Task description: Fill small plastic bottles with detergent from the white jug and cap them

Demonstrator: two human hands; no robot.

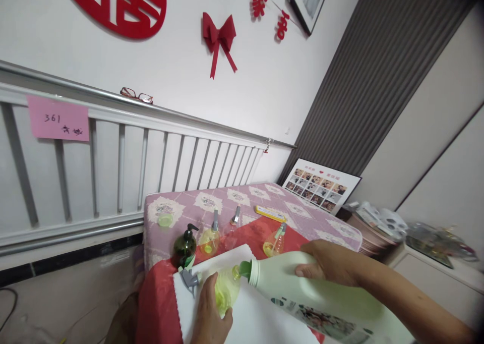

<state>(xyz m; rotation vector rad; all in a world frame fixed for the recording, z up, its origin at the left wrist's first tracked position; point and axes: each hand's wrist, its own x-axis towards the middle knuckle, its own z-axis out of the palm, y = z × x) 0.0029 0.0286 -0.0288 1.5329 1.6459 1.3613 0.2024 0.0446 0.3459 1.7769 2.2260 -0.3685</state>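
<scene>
My left hand (pixel 209 311) is closed around a small clear spray bottle (pixel 227 289) with yellow-green liquid in it, tilted with its neck toward the right. Gripped by my right hand (pixel 327 263) is a large pale green jug (pixel 321 303), tipped on its side. The jug's green spout meets the mouth of the small bottle; whether liquid is flowing I cannot tell. A grey spray head (pixel 189 279) lies on the white sheet (pixel 260 319) left of my left hand. Behind stand a dark green pump bottle (pixel 184 248) and clear spray bottles (pixel 209 240) (pixel 275 242).
A red cloth (pixel 157 293) and a purple patterned cloth (pixel 242 198) cover the table. A yellow case (pixel 270 213) and a pale green round piece (pixel 165 220) lie toward the back. A white radiator (pixel 128 157) runs along the left wall; a photo board (pixel 321 185) leans behind.
</scene>
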